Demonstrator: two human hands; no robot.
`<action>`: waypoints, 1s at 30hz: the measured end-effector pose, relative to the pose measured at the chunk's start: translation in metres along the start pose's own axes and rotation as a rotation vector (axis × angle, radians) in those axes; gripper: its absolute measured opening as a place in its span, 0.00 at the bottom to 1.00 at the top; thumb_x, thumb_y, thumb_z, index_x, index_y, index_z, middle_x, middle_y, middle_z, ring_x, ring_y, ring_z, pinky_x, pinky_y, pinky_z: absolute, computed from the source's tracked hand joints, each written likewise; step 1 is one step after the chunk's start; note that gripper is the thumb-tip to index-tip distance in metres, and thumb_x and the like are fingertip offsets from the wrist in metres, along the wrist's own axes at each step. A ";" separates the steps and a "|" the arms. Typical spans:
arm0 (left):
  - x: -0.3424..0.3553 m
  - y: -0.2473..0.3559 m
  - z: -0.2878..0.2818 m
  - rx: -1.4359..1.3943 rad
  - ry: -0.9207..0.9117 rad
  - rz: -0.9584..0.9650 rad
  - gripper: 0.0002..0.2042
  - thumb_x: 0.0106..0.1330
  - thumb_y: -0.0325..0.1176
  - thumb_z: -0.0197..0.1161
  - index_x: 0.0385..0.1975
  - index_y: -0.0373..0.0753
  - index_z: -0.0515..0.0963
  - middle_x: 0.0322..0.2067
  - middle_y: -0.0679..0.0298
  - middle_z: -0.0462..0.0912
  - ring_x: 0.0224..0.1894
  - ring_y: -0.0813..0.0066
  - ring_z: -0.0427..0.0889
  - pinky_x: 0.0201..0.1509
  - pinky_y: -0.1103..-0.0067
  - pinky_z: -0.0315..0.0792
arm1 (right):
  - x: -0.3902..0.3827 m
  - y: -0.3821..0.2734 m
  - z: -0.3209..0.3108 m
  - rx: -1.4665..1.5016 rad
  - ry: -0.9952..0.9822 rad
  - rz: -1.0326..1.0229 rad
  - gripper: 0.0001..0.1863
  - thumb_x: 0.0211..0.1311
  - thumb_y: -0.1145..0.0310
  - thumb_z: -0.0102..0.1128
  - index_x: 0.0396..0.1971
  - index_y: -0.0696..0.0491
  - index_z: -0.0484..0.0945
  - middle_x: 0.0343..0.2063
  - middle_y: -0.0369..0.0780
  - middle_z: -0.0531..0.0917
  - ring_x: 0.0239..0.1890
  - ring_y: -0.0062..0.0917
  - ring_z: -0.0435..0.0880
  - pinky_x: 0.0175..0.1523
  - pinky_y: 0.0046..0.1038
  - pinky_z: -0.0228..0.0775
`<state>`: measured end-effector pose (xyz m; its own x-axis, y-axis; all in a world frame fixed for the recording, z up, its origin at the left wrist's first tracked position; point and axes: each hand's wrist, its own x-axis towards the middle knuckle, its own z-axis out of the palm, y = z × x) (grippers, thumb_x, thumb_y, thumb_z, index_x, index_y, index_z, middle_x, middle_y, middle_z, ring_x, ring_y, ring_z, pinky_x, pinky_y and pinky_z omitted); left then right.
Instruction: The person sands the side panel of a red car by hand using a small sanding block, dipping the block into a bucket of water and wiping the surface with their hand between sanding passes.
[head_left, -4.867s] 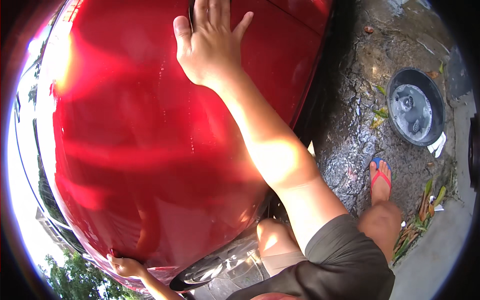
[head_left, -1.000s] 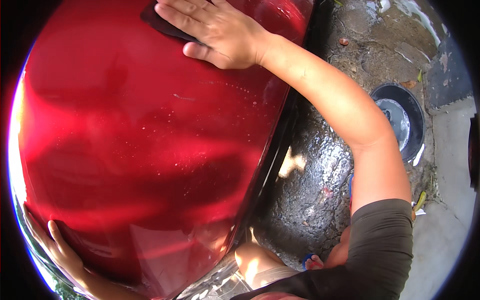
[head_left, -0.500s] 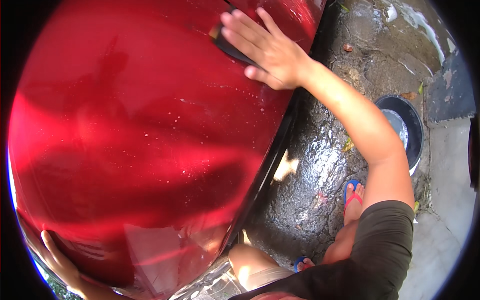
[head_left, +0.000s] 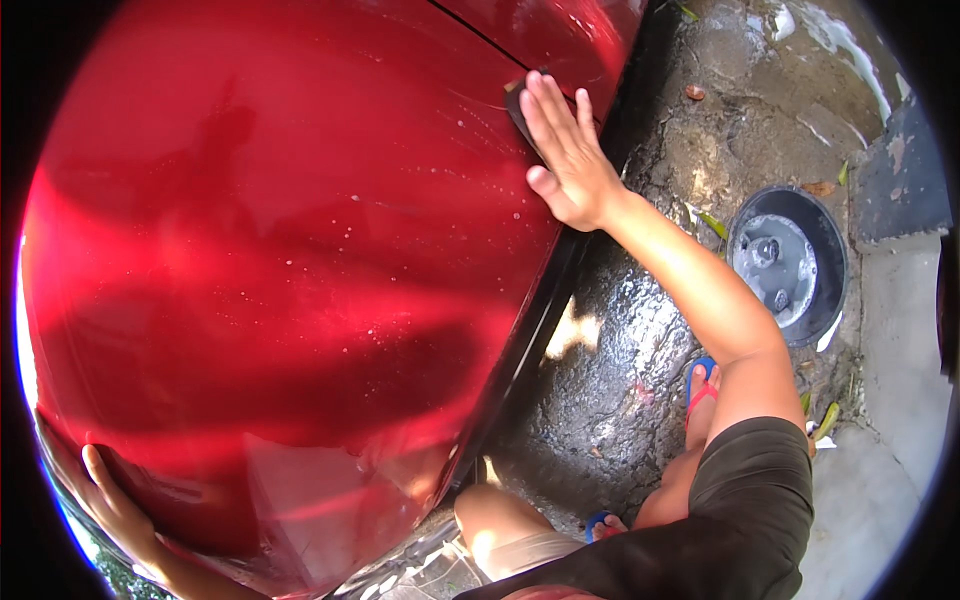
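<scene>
My right hand [head_left: 570,150] lies flat, fingers stretched out, over a thin dark pad [head_left: 516,104] on the glossy red car panel [head_left: 260,260]. It presses the pad down near the panel's right edge, close to a dark seam. Most of the pad is hidden beneath the palm and fingers, so its exact kind cannot be told. At the lower left, my left hand [head_left: 120,515] rests on the panel's rounded edge with its fingers open and holds nothing. Small water drops dot the red paint between the two hands.
A black bucket [head_left: 840,270] with greyish, sudsy water stands on wet, rough concrete [head_left: 630,340] to the right. A grey block [head_left: 905,180] is beyond it. My feet in blue sandals [head_left: 700,375] are beside the car, below my right forearm.
My right hand and the dark pad have slid right and toward me, to the panel's edge. More of the seam and the bucket shows. My left hand stays nearly in place.
</scene>
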<state>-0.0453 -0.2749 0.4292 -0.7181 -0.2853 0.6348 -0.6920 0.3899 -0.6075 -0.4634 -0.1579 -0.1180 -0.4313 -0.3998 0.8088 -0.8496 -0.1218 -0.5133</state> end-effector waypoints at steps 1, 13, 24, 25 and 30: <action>0.001 0.014 0.004 -0.027 0.005 0.061 0.34 0.78 0.56 0.47 0.77 0.42 0.58 0.77 0.53 0.59 0.78 0.52 0.56 0.81 0.60 0.49 | 0.015 -0.030 0.015 0.061 0.075 0.060 0.38 0.79 0.42 0.37 0.81 0.39 0.42 0.82 0.34 0.43 0.83 0.28 0.38 0.80 0.58 0.21; 0.013 0.076 -0.013 -0.046 0.119 0.352 0.29 0.79 0.49 0.51 0.75 0.43 0.64 0.74 0.53 0.65 0.76 0.51 0.62 0.79 0.58 0.55 | 0.095 -0.153 0.028 0.059 0.226 0.250 0.39 0.81 0.43 0.31 0.81 0.49 0.41 0.82 0.39 0.41 0.83 0.34 0.38 0.78 0.66 0.24; 0.046 0.274 0.060 0.017 0.257 0.655 0.42 0.68 0.66 0.58 0.79 0.56 0.56 0.78 0.64 0.57 0.80 0.57 0.53 0.79 0.45 0.47 | 0.001 -0.197 -0.006 0.985 0.309 0.320 0.39 0.80 0.55 0.39 0.81 0.53 0.37 0.81 0.48 0.42 0.83 0.39 0.41 0.81 0.50 0.30; 0.049 0.305 0.065 0.063 0.244 0.710 0.42 0.69 0.67 0.55 0.79 0.53 0.56 0.78 0.64 0.57 0.80 0.58 0.54 0.79 0.47 0.48 | -0.007 -0.202 -0.011 1.148 0.435 0.414 0.38 0.80 0.57 0.40 0.81 0.53 0.38 0.81 0.48 0.46 0.82 0.37 0.46 0.81 0.47 0.34; -0.023 0.487 0.142 0.135 -0.009 0.819 0.48 0.71 0.71 0.45 0.78 0.35 0.52 0.80 0.56 0.51 0.82 0.61 0.47 0.83 0.58 0.39 | -0.051 -0.098 -0.089 1.507 0.816 0.720 0.34 0.75 0.65 0.44 0.78 0.55 0.53 0.72 0.45 0.67 0.74 0.34 0.67 0.77 0.46 0.58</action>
<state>-0.3761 -0.2030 0.0511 -0.9987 0.0358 -0.0365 0.0472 0.3691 -0.9282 -0.3850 -0.0452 -0.0831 -0.9507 -0.3084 0.0331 0.2962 -0.9344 -0.1979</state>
